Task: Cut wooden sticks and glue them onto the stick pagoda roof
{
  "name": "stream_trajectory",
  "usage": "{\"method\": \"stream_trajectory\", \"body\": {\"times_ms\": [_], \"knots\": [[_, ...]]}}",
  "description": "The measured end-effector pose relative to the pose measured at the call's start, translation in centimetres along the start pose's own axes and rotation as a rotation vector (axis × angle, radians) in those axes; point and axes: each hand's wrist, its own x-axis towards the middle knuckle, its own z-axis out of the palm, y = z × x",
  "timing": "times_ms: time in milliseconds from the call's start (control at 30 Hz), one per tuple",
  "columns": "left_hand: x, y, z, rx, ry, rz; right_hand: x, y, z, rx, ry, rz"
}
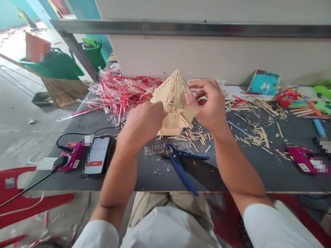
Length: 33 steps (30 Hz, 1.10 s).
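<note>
A small house built of pale wooden sticks, with a pointed roof, stands on the dark table. My left hand is closed against the model's left side, holding it. My right hand grips the right slope of the roof, thumb and fingers curled onto the sticks. Blue-handled cutters lie on the table just in front of the model, over a clear ruler. Cut stick scraps lie scattered around the base.
A heap of red-and-clear wrappers lies behind left. A phone and a pink glue gun with its cable sit at the left edge; another pink glue gun is at right. A book, coloured pens, green bins, a broom.
</note>
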Motion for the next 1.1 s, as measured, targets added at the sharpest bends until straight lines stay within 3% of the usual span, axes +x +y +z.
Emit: {"method": "stream_trajectory", "body": {"times_ms": [100, 233, 333, 400, 500, 600, 833, 967, 1100], "knots": [[-0.8, -1.3, -1.5, -0.072, 0.003, 0.120, -0.2, -1.3, -0.8, 0.059, -0.093, -0.086], [-1.3, -2.0, -2.4, -0.247, 0.081, 0.237, -0.6, -2.4, -1.5, 0.207, -0.400, -0.187], [-0.7, -2.1, -1.7, -0.452, 0.220, 0.232, -0.9, -2.3, -1.5, 0.387, -0.652, -0.034], [0.0, -2.1, -1.0, -0.648, 0.272, 0.227, -1.0, -2.1, -1.4, 0.490, -0.721, 0.099], [1.3, -2.1, 0.1, -0.912, 0.310, 0.224, -1.0, -1.8, -1.3, 0.606, -0.709, 0.203], [2.3, -1.8, 1.1, -1.035, 0.294, 0.225, -0.8, -1.8, -1.3, 0.724, -0.690, 0.208], [2.9, -0.9, 1.8, -1.089, 0.189, 0.322, -0.5, -1.7, -1.3, 0.725, -0.748, 0.225], [2.9, -1.1, 1.8, -1.084, 0.225, 0.316, -0.5, -1.6, -1.9, 0.666, -0.753, 0.208], [2.2, -1.9, 1.4, -1.031, 0.295, 0.302, -0.2, -1.2, -2.7, 0.606, -0.673, 0.216]]}}
